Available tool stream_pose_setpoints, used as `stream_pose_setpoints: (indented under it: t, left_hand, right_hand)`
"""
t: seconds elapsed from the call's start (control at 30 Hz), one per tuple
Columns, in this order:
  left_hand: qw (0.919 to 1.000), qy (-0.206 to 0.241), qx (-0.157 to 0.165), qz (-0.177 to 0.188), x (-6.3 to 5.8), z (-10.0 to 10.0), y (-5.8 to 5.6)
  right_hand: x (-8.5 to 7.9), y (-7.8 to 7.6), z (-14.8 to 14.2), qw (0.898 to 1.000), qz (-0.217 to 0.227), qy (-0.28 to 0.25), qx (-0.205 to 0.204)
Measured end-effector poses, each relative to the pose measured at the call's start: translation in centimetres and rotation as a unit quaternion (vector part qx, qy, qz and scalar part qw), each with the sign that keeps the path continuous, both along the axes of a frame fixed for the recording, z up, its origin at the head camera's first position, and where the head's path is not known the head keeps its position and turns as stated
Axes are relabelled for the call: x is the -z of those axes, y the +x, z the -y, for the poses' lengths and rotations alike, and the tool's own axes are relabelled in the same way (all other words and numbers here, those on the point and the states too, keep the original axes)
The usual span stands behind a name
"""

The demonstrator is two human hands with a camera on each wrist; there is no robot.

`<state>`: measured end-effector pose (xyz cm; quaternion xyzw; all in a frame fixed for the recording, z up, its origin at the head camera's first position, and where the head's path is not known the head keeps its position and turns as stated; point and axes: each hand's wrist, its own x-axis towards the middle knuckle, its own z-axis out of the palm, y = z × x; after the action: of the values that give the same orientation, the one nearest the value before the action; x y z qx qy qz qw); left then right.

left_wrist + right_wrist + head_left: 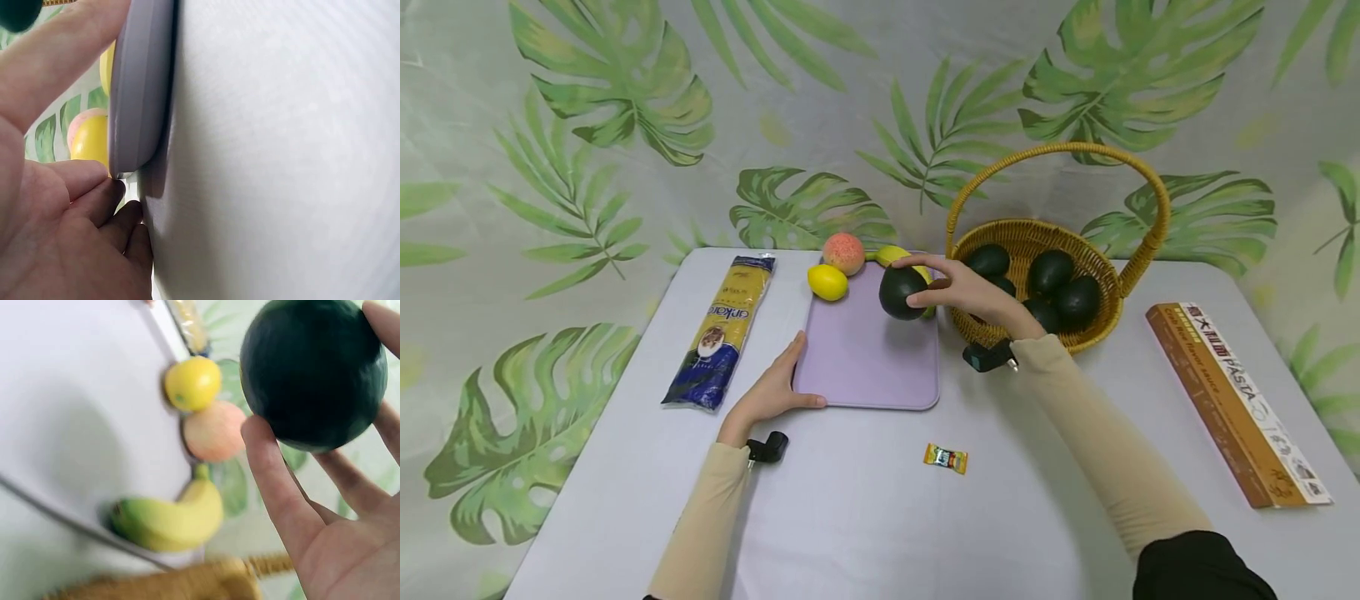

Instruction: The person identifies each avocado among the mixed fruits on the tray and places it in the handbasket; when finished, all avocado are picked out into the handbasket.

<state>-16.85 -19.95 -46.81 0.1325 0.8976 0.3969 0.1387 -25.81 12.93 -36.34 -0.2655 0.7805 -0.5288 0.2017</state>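
My right hand [970,290] holds a dark green avocado [902,293] between thumb and fingers, above the back right part of a pale purple tray [865,358]. In the right wrist view the avocado [312,375] sits in the fingertips. My left hand [775,385] rests against the tray's front left corner, thumb along the front edge and fingers along the left side. At the tray's back are a lemon [827,283], a peach [844,253] and a banana [175,519], which the right hand and avocado partly hide in the head view.
A wicker basket [1108,287] with a tall handle stands right of the tray, holding several avocados [1077,302]. On the left lies a pasta packet [718,333]. A long brown pasta box [1232,404] lies far right. In front is a small wrapped candy [946,458].
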Motion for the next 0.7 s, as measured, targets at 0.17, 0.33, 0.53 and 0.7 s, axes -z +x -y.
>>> stream_pose_setpoints:
  t: [0.17,0.33,0.53,0.7]
  left_hand:
    - [1.0,0.001,0.001,-0.001,0.0,0.0,0.0]
    - [1.0,0.001,0.001,0.003,0.0,0.0,0.0]
    - [1.0,0.0,-0.002,0.004,0.0,0.0,0.1]
    - [1.0,0.002,-0.002,0.008,-0.1,0.0,0.1]
  right_hand:
    - [-1.0,0.8,-4.1,1.0,0.009,-0.006,0.01]
    - [-0.7,0.8,-8.7,0.998,0.009,0.019,0.051]
    - [-0.1,0.2,-13.2,0.992,0.008,0.045,0.118]
    - [0.3,-0.6,-15.1,0.987,0.031,0.019,0.158]
